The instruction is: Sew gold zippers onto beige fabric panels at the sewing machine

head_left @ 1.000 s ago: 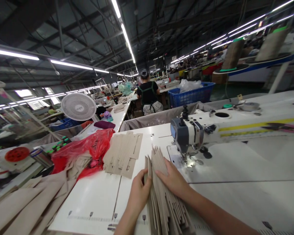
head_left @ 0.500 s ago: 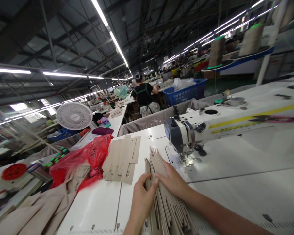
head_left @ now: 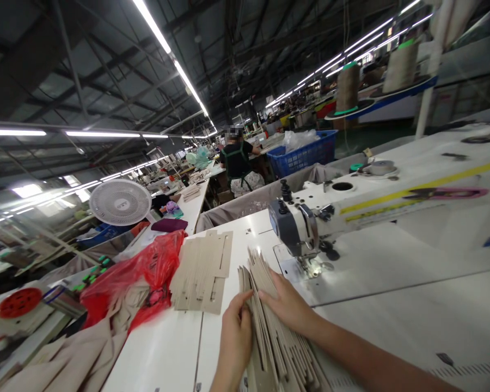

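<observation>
Left hand [head_left: 234, 333] has drawn its thumb back; with right hand [head_left: 289, 305] it clasps beige pieces [head_left: 278, 344], white tabletop [head_left: 163, 351] stretching leftward.

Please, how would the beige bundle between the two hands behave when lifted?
The beige bundle seems fairly stiff, since its pieces look quite straight. It may slip apart, as its ends are uneven and no tie shows.

The strips [head_left: 275, 340] at six o'clock look matt and cloth-like, the bag [head_left: 147, 267] at eight o'clock is glossy, crinkled plastic film, and the tabletop [head_left: 163, 348] at seven o'clock is smooth and glossy.
</observation>
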{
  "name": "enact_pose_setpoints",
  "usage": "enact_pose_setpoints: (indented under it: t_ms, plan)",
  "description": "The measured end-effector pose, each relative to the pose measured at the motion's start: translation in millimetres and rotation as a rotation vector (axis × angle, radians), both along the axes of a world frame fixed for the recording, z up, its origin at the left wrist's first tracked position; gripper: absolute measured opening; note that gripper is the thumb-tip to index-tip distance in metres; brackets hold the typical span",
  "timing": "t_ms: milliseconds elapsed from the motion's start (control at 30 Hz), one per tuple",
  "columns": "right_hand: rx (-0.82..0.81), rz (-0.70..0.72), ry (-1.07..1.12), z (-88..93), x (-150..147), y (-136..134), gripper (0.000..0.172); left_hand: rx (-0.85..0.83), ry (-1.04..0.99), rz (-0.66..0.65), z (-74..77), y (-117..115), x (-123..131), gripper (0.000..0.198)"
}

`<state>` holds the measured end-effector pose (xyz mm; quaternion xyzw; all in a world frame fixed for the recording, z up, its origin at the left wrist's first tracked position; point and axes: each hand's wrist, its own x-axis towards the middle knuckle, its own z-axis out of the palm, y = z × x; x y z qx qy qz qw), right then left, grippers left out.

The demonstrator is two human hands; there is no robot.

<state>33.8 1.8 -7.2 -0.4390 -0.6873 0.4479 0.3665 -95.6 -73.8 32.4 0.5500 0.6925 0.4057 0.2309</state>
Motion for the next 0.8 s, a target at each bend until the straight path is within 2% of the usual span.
enact_pose_setpoints:
  t_ms: [133, 333, 567, 800]
  plan:
    - [-0.013, 0.004, 0.013, 1.3, 0.8, -0.2, 0.065, -0.014, 0.019, 0.000, 8.6, 2.8, 6.9, 0.034]
    - [-0.025, 0.004, 0.032, 0.7, 0.8, 0.1, 0.061, -0.097, 0.070, 0.031, 20.4, 2.7, 14.8, 0.046]
    - [-0.033, 0.020, 0.029, -1.7, 0.3, 2.6, 0.061, -0.100, 0.048, 0.008, 17.0, 4.0, 8.6, 0.045]
    - [-0.019, 0.005, 0.009, 3.7, 0.8, -0.8, 0.063, -0.067, 0.003, -0.050, 14.1, 3.3, 5.4, 0.041]
